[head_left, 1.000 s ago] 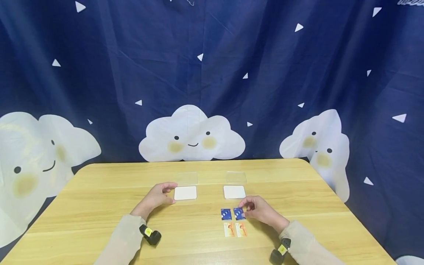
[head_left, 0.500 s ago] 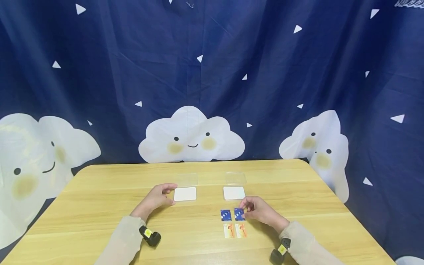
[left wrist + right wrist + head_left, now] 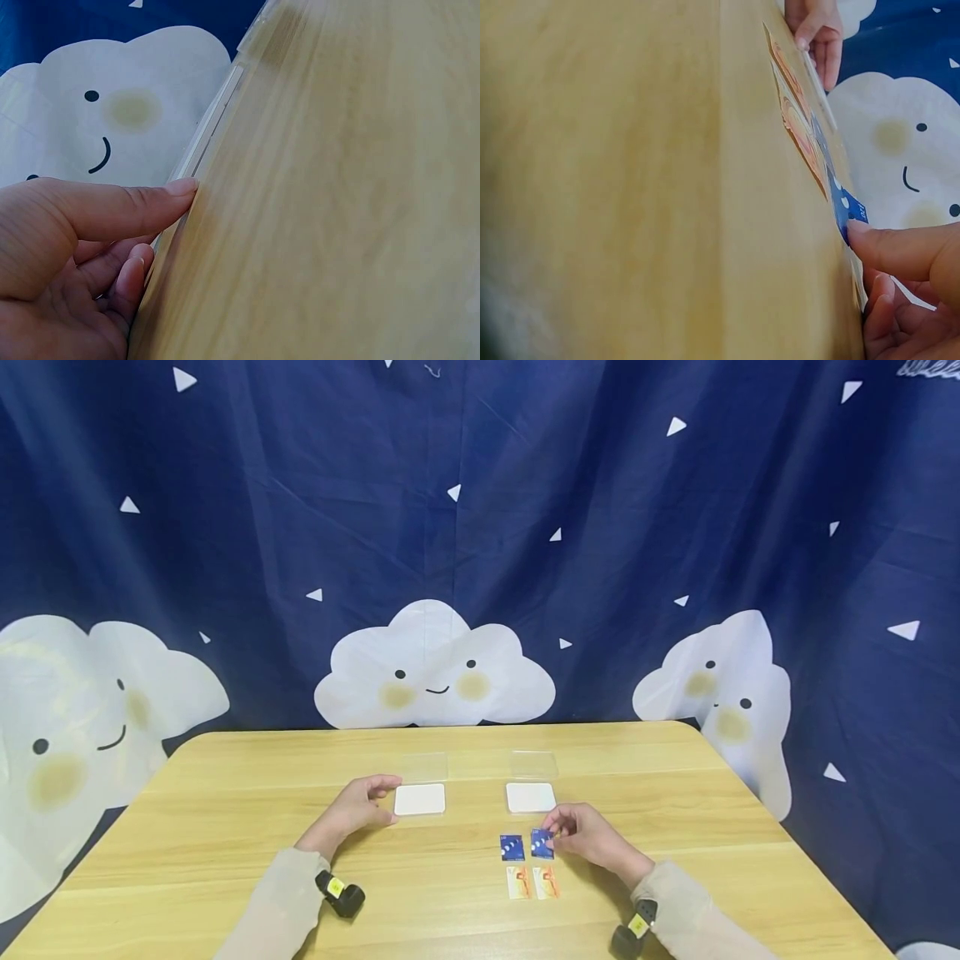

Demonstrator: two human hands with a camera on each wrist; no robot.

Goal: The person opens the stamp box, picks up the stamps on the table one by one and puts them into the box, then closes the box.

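Note:
My left hand point(image 3: 362, 805) holds the left side of a clear plastic case point(image 3: 423, 767) with a white insert point(image 3: 420, 799), index finger at the far corner and thumb at the near one. The left wrist view shows that thumb point(image 3: 180, 187) against the case's thin edge. Between thumb and fingers, my right hand point(image 3: 588, 837) pinches a blue stamp-like card point(image 3: 541, 845) with white moon shapes; its edge tilts up from the table in the right wrist view. Left of it lies a matching blue card point(image 3: 512, 847), with two orange-and-white cards point(image 3: 518, 882) nearer me.
A second clear case point(image 3: 533, 765) with a white insert point(image 3: 530, 797) stands open just beyond the right hand. Everything rests on a wooden table point(image 3: 262, 768), backed by a dark blue curtain point(image 3: 495, 443) with clouds. Each wrist wears a black camera point(image 3: 347, 900).
The blue card in my right hand has shifted slightly away from me and tilted up. My left hand and the other cards stay in place.

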